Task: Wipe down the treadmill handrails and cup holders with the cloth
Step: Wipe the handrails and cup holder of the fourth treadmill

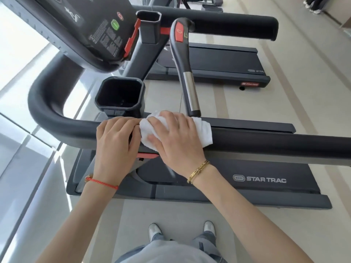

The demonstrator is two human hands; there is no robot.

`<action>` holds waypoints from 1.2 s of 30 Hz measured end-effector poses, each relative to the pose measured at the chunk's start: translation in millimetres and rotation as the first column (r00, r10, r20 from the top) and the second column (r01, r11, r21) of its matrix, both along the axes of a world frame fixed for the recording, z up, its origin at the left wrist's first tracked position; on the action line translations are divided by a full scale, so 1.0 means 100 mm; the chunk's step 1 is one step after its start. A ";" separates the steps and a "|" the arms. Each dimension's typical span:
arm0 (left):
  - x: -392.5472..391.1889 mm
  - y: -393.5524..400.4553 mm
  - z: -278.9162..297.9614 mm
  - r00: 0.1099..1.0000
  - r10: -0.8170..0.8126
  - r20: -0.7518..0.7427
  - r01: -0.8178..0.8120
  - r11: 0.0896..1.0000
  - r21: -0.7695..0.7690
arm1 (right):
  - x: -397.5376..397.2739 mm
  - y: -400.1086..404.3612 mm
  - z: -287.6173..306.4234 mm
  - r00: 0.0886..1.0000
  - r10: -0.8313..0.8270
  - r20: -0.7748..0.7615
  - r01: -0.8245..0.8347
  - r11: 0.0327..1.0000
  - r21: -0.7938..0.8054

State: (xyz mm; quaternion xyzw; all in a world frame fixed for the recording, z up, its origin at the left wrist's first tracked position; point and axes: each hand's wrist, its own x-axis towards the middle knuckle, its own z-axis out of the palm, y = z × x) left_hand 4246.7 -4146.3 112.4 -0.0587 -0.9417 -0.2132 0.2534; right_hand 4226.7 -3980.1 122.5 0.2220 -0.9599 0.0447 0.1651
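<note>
Head view, looking steeply down: a white cloth (176, 130) is seen draped over the near handrail (266, 144) of a dark treadmill (266, 180), just in front of the lower end of the upright grip bar (187, 73). The cloth is pressed onto the rail by the right hand (176, 141), whose fingers (152, 123) are laid fairly straight and spread across the fabric rather than curled round it, so the cloth is held down, not pinched. The left hand (115, 143) is rested on the same rail just beside the cloth, its fingers (121, 123) bent over the top of the bar; whether the rail is truly gripped cannot be told, since the fingertips are hidden over the far edge. A red cord (102, 183) is worn on the left wrist and a gold bracelet (198, 170) on the right.

A square black cup holder (120, 94) is seen just behind the left hand, its mouth upward, and a second cup holder (149, 27) is mounted farther up beside the console (85, 25). The lettering STAR TRAC is printed on the belt deck. A second treadmill (218, 61) is parked beyond, on the pale floor (284, 103). The person's shoes (154, 231) are visible at the bottom edge, beside the machine
</note>
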 end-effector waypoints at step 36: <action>-0.69 -0.95 0.32 0.986 0.124 0.109 -0.142 0.975 0.171 | -1.13 -0.23 0.49 0.994 0.099 0.050 -0.080 0.950 -0.301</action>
